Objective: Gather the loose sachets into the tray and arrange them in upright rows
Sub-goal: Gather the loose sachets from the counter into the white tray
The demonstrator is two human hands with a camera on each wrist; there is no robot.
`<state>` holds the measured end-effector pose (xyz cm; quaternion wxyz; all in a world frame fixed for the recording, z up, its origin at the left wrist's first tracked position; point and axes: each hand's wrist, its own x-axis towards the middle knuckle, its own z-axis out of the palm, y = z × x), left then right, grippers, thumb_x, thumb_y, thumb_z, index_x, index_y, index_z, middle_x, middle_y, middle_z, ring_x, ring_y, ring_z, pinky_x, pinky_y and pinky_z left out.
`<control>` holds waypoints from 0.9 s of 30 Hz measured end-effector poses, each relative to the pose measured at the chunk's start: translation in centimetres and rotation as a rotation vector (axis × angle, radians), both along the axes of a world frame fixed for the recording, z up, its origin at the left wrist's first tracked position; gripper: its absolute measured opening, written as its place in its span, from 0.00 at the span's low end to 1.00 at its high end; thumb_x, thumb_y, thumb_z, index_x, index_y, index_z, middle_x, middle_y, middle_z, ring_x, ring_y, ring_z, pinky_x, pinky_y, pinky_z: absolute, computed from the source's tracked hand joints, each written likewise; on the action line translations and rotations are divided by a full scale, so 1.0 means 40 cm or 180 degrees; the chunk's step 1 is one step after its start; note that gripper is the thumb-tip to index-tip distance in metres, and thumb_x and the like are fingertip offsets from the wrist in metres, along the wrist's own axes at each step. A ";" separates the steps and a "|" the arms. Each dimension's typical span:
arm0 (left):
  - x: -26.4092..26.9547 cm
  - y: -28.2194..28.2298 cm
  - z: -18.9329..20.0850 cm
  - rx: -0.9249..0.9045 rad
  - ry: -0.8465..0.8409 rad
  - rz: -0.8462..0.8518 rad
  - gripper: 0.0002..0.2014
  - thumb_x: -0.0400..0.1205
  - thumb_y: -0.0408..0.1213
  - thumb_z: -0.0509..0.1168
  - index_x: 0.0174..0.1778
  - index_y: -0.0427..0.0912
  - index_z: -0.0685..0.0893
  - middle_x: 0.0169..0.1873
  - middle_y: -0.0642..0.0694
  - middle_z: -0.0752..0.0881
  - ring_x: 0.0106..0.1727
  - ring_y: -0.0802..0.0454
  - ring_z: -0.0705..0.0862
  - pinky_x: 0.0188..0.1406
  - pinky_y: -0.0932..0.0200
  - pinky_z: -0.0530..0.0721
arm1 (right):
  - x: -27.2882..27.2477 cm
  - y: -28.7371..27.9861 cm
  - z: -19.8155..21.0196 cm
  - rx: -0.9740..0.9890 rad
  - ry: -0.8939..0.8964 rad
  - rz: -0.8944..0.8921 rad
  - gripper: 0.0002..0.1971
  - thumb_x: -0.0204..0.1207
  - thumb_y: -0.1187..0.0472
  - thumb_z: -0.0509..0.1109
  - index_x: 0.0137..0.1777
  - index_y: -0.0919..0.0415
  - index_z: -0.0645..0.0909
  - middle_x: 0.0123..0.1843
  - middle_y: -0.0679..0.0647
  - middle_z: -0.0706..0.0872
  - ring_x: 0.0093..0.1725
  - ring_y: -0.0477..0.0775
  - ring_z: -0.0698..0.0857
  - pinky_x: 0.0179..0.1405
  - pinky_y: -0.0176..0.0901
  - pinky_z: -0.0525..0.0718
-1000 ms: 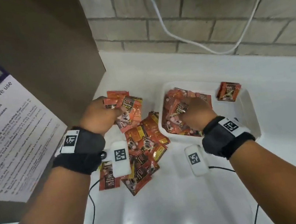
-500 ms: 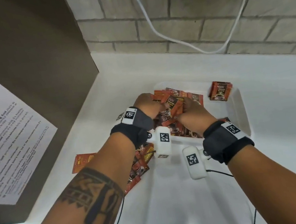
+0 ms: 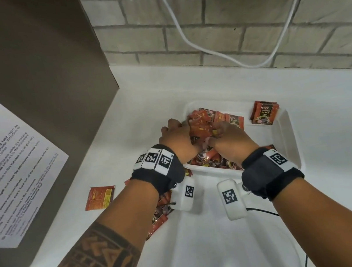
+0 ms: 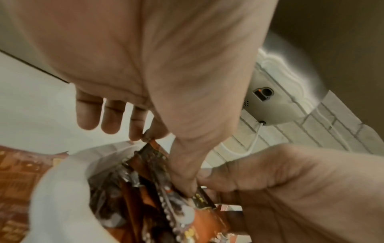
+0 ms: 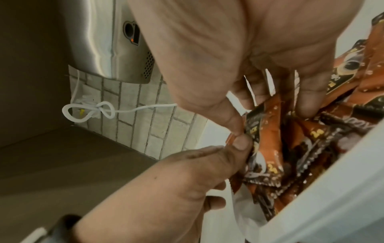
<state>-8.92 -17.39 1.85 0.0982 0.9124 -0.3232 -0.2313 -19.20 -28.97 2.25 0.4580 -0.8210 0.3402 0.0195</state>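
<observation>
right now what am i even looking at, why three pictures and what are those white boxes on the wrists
A person is working with bare hands; there is no machine. The wide picture comes from a camera on their head. The two close pictures come from the small white cameras strapped under each wrist, looking along the fingers.

On the white counter stands a white tray holding a heap of orange coffee sachets. The left hand and the right hand both grip sachets in that heap. One small stack leans upright at the tray's far corner. More loose sachets lie under the left arm, and a single sachet lies flat further left.
</observation>
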 end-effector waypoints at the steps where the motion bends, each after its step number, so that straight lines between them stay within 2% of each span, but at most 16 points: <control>1: 0.002 0.012 -0.003 -0.0049 0.0110 -0.0015 0.41 0.82 0.64 0.62 0.84 0.43 0.61 0.78 0.38 0.61 0.77 0.33 0.63 0.74 0.43 0.73 | -0.002 -0.001 0.004 -0.0075 0.0019 0.0006 0.29 0.79 0.57 0.71 0.79 0.57 0.70 0.69 0.53 0.82 0.62 0.54 0.83 0.63 0.51 0.83; 3: 0.014 0.033 -0.021 -0.0150 0.0249 0.0009 0.45 0.81 0.67 0.59 0.87 0.45 0.51 0.81 0.39 0.59 0.82 0.35 0.58 0.77 0.43 0.69 | -0.005 -0.002 0.009 -0.0147 0.0048 0.0001 0.28 0.81 0.55 0.70 0.80 0.57 0.69 0.70 0.53 0.82 0.57 0.52 0.82 0.55 0.45 0.82; 5: 0.017 0.049 -0.026 -0.0254 0.0277 -0.0080 0.49 0.77 0.72 0.57 0.87 0.49 0.48 0.81 0.40 0.61 0.84 0.36 0.55 0.78 0.42 0.68 | -0.008 -0.005 0.011 -0.0237 0.0112 0.0061 0.24 0.81 0.55 0.69 0.76 0.58 0.72 0.62 0.51 0.83 0.50 0.51 0.81 0.47 0.43 0.79; 7: 0.011 0.065 -0.023 -0.0292 0.0388 -0.0103 0.48 0.80 0.67 0.62 0.88 0.49 0.47 0.83 0.39 0.56 0.85 0.36 0.55 0.79 0.42 0.66 | -0.015 -0.007 0.010 -0.0391 0.0182 0.0124 0.18 0.81 0.56 0.69 0.68 0.58 0.76 0.51 0.50 0.84 0.42 0.49 0.82 0.37 0.41 0.77; 9: 0.009 0.078 -0.022 -0.0407 0.0453 -0.0090 0.47 0.80 0.63 0.65 0.88 0.49 0.47 0.83 0.40 0.55 0.85 0.37 0.55 0.81 0.43 0.66 | -0.022 -0.010 0.006 -0.0421 0.0203 0.0126 0.16 0.81 0.55 0.69 0.66 0.58 0.77 0.47 0.49 0.85 0.39 0.48 0.83 0.32 0.39 0.74; 11: 0.014 0.089 -0.027 -0.0527 0.0488 -0.0083 0.47 0.80 0.64 0.66 0.88 0.50 0.49 0.83 0.39 0.57 0.84 0.37 0.59 0.81 0.43 0.68 | -0.028 -0.013 0.006 -0.0446 0.0233 0.0206 0.19 0.81 0.55 0.69 0.71 0.54 0.76 0.51 0.48 0.85 0.40 0.46 0.82 0.34 0.37 0.73; 14: 0.027 0.109 -0.026 -0.0499 0.0496 0.0001 0.45 0.82 0.62 0.65 0.88 0.47 0.52 0.82 0.38 0.59 0.82 0.39 0.65 0.80 0.47 0.69 | -0.040 -0.019 0.007 -0.0526 0.0337 0.0387 0.25 0.80 0.56 0.70 0.77 0.50 0.74 0.55 0.48 0.86 0.48 0.51 0.84 0.44 0.41 0.75; 17: 0.036 0.135 -0.016 -0.0562 0.0411 0.0089 0.41 0.84 0.59 0.64 0.88 0.46 0.55 0.83 0.39 0.61 0.82 0.40 0.68 0.79 0.51 0.69 | -0.047 -0.023 0.007 -0.0648 0.0529 0.0292 0.14 0.81 0.55 0.70 0.65 0.55 0.80 0.56 0.52 0.87 0.53 0.56 0.84 0.49 0.43 0.74; 19: 0.053 0.155 -0.019 -0.0656 0.0433 0.0227 0.37 0.86 0.56 0.63 0.87 0.46 0.59 0.82 0.39 0.63 0.80 0.40 0.71 0.77 0.52 0.70 | -0.049 -0.029 0.003 -0.0695 0.0676 0.0281 0.09 0.80 0.54 0.70 0.56 0.56 0.80 0.53 0.54 0.88 0.51 0.57 0.85 0.44 0.43 0.74; 21: 0.079 0.188 -0.024 -0.0748 0.0398 0.0357 0.30 0.87 0.51 0.64 0.84 0.48 0.67 0.80 0.41 0.68 0.75 0.42 0.76 0.71 0.56 0.74 | -0.047 -0.035 -0.003 -0.0727 0.0788 0.0248 0.09 0.79 0.53 0.70 0.52 0.58 0.81 0.45 0.53 0.88 0.44 0.55 0.86 0.34 0.42 0.74; 23: 0.106 0.226 -0.032 -0.0625 0.0221 0.0390 0.25 0.86 0.44 0.65 0.80 0.49 0.73 0.77 0.41 0.71 0.72 0.42 0.77 0.68 0.58 0.75 | -0.044 -0.038 -0.010 -0.0735 0.0824 0.0199 0.11 0.79 0.51 0.70 0.52 0.59 0.83 0.42 0.53 0.89 0.43 0.56 0.87 0.34 0.42 0.75; 25: 0.125 0.254 -0.044 -0.0290 0.0172 0.0327 0.30 0.82 0.43 0.70 0.81 0.49 0.71 0.78 0.40 0.70 0.76 0.41 0.74 0.74 0.54 0.73 | -0.039 -0.035 -0.011 -0.0848 0.0812 0.0194 0.12 0.80 0.51 0.70 0.53 0.60 0.82 0.46 0.55 0.89 0.46 0.58 0.87 0.40 0.43 0.76; 27: 0.129 0.258 -0.055 0.0022 0.0275 0.0171 0.42 0.77 0.49 0.76 0.85 0.49 0.64 0.82 0.41 0.65 0.80 0.40 0.69 0.78 0.47 0.71 | -0.034 -0.024 -0.009 -0.0969 0.0809 0.0251 0.12 0.80 0.52 0.69 0.56 0.59 0.84 0.50 0.56 0.88 0.50 0.60 0.86 0.45 0.44 0.77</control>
